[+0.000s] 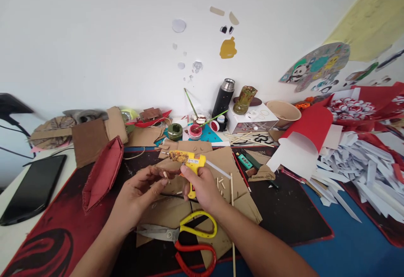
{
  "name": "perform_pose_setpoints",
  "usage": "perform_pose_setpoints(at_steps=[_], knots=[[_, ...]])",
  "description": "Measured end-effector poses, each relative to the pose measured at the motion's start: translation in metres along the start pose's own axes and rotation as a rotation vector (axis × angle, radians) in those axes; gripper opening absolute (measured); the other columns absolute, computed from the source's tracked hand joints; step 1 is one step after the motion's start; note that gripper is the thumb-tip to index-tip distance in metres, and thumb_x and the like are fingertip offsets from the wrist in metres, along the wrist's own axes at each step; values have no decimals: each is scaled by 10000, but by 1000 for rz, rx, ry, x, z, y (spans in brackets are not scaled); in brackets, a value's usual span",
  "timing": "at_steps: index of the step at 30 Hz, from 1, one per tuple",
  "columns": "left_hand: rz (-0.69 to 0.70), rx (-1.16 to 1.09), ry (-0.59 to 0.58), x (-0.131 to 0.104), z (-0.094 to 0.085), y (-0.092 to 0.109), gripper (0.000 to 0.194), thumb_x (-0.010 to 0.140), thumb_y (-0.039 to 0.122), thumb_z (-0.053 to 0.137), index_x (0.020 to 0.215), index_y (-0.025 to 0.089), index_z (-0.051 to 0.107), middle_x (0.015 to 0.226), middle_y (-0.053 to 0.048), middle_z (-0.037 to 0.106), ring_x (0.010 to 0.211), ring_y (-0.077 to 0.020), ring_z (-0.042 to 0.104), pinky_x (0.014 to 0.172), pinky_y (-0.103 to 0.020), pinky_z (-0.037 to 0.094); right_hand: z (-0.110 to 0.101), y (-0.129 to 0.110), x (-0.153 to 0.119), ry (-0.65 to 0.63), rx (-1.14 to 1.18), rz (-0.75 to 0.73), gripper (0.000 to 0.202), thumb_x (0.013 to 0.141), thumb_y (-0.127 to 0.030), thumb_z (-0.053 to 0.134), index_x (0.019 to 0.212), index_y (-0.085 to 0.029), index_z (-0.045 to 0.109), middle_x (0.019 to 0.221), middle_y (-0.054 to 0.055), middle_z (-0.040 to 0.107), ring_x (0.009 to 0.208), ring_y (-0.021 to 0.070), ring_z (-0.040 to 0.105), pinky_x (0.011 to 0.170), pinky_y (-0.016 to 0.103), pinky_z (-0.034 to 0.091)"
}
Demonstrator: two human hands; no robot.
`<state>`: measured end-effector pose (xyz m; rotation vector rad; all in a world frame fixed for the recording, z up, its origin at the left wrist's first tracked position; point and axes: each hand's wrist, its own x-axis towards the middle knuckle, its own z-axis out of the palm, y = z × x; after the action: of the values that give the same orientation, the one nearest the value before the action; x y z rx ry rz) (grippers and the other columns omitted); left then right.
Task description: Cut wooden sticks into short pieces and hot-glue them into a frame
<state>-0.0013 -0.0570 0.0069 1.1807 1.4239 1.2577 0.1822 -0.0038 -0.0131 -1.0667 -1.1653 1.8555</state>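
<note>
My right hand (202, 186) is wrapped round the handle of a yellow hot glue gun (193, 161), whose nozzle points left. A clear glue stick (217, 169) pokes out of its back. Between the thumb and fingers of my left hand (142, 193) is a short wooden stick piece (166, 177), just below the nozzle. Both hands are over pieces of cardboard (225, 159). Several more short stick pieces (220, 183) lie on the cardboard to the right. Scissors (170, 234) with one yellow and one red handle lie open nearer to me.
A red boat-shaped cardboard piece (104, 176) lies left, near a black phone (33, 188). Paint jars (175, 131), a black flask (223, 98) and a white box (252, 119) stand along the wall. A long wooden stick (232, 222) and white paper strips (372, 167) are at right.
</note>
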Motion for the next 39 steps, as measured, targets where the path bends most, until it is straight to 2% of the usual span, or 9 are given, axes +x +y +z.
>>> perform_pose_setpoints(at_steps=[5, 8, 15, 19, 26, 39], knots=[[-73, -249, 204, 12, -3, -9, 386, 678, 514, 964, 823, 203, 788, 913, -89, 803, 790, -220, 715, 724, -311, 578, 0, -2, -2, 0, -22, -17, 612, 809, -781, 738, 895, -181, 653, 463, -64, 523, 386, 127, 519, 429, 239, 359], [-116, -370, 269, 16, -5, -10, 426, 605, 498, 1006, 804, 184, 797, 856, -61, 765, 712, -170, 662, 639, -266, 546, 1, -2, -3, -12, -58, -27, 602, 818, -780, 731, 884, -189, 637, 485, -64, 521, 392, 127, 519, 409, 238, 360], [-194, -404, 280, 17, -4, -9, 493, 492, 489, 1059, 790, 176, 821, 782, -49, 767, 662, -140, 647, 607, -228, 542, 7, 1, -8, -36, -83, -94, 560, 837, -751, 723, 841, -211, 575, 708, -47, 554, 414, 80, 483, 390, 238, 425], [-186, -391, 300, 17, -4, -11, 524, 495, 483, 1062, 858, 183, 832, 806, -52, 791, 668, -152, 670, 613, -240, 555, 7, 1, -9, -24, -108, -100, 530, 855, -728, 716, 844, -221, 561, 682, -59, 524, 422, 84, 478, 397, 238, 438], [-108, -274, 275, 16, -5, -13, 479, 589, 509, 1019, 876, 196, 797, 885, -70, 812, 752, -198, 720, 694, -289, 587, 4, 4, -12, -27, -188, -101, 498, 924, -704, 668, 841, -222, 572, 599, -59, 519, 434, 103, 492, 408, 227, 442], [-73, -119, 269, 14, -8, -16, 432, 669, 542, 960, 892, 213, 792, 857, -63, 798, 817, -225, 721, 766, -312, 556, 2, 9, -13, -33, -226, -127, 433, 986, -641, 633, 879, -222, 605, 586, -56, 539, 437, 112, 516, 416, 220, 440]])
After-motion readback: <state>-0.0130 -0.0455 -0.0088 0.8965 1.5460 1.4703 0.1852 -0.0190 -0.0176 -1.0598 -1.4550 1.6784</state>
